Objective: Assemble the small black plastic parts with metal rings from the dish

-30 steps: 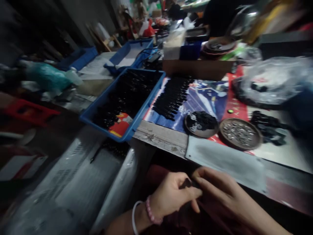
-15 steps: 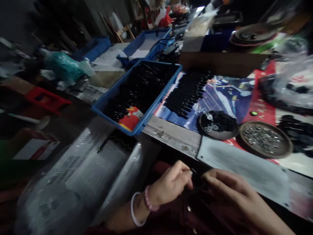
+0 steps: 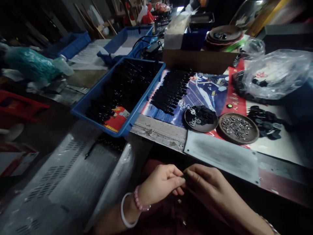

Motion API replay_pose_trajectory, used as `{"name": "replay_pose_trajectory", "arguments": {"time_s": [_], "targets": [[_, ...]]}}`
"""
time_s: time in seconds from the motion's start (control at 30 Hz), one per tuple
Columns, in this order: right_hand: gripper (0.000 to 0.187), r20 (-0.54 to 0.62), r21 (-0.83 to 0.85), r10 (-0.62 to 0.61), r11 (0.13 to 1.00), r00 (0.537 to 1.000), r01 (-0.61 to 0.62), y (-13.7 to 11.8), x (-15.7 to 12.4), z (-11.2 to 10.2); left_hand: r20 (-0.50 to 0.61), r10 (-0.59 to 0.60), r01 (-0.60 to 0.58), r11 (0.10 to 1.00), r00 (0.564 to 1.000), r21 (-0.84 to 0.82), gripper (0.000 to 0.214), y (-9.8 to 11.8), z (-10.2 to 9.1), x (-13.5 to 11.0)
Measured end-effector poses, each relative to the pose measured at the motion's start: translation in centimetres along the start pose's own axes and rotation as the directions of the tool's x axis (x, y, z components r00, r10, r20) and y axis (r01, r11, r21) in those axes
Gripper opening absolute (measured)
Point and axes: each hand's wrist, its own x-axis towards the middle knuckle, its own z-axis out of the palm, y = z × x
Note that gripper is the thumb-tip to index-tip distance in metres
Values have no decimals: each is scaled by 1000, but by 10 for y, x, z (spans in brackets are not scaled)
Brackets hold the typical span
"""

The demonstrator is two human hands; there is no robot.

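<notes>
My left hand (image 3: 160, 184), with two bracelets on its wrist, and my right hand (image 3: 207, 187) meet fingertip to fingertip below the table's front edge, over my lap. Both pinch a small dark piece (image 3: 185, 178) between them; it is too dark to name. On the table ahead, a row of black stick-shaped parts (image 3: 168, 93) lies on a blue printed sheet. A small dish of black pieces (image 3: 201, 117) and a dish of small metal pieces (image 3: 238, 127) stand beside it.
A blue tray (image 3: 133, 117) full of black parts overhangs the table's left end. A grey pad (image 3: 221, 156) lies at the front edge. A clear plastic bag (image 3: 276, 75) and loose black discs (image 3: 265, 120) sit at the right. A plastic-wrapped white unit (image 3: 73, 176) stands at lower left.
The view has swung and steadied. My hands stay together below the table edge, the fingertips now pinched closer on the small dark piece.
</notes>
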Motion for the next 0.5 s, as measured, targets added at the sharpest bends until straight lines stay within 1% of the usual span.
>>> {"name": "replay_pose_trajectory", "arguments": {"time_s": [0.07, 0.13, 0.2, 0.23, 0.27, 0.33, 0.4, 0.43, 0.5], "targets": [[41, -6, 25, 7, 1000, 1000, -7, 0, -2, 3, -57, 34, -27, 993, 998, 118, 19, -1, 4, 1], [40, -21, 93, 13, 996, 1000, -11, -2, -3, 5, -113, 90, -63, 973, 990, 220, 12, -1, 8, 2], [38, -39, 151, 4, 989, 999, 2, -3, -5, 5, -136, 120, -87, 970, 983, 228, 9, -2, 12, 3], [37, -48, 180, -4, 984, 999, 12, -3, -5, 5, -128, 111, -86, 979, 986, 187, 9, -2, 14, 4], [35, -52, 228, -7, 973, 999, 18, -3, -6, 5, -100, 90, -78, 990, 991, 118, 11, -2, 15, 5], [31, -29, 401, 2, 916, 1000, 9, 2, -7, 5, 12, 35, -34, 998, 999, -51, 20, -3, 15, 6], [29, 11, 595, 5, 804, 1000, -10, 10, -7, 7, 143, 6, 21, 982, 990, -186, 28, -3, 15, 7], [29, 22, 665, 1, 747, 1000, -15, 14, -7, 8, 188, 7, 38, 972, 982, -233, 30, -3, 16, 7], [32, 23, 736, -13, 677, 1000, -8, 23, -6, 12, 223, 14, 55, 953, 975, -299, 32, -3, 17, 7]]}}
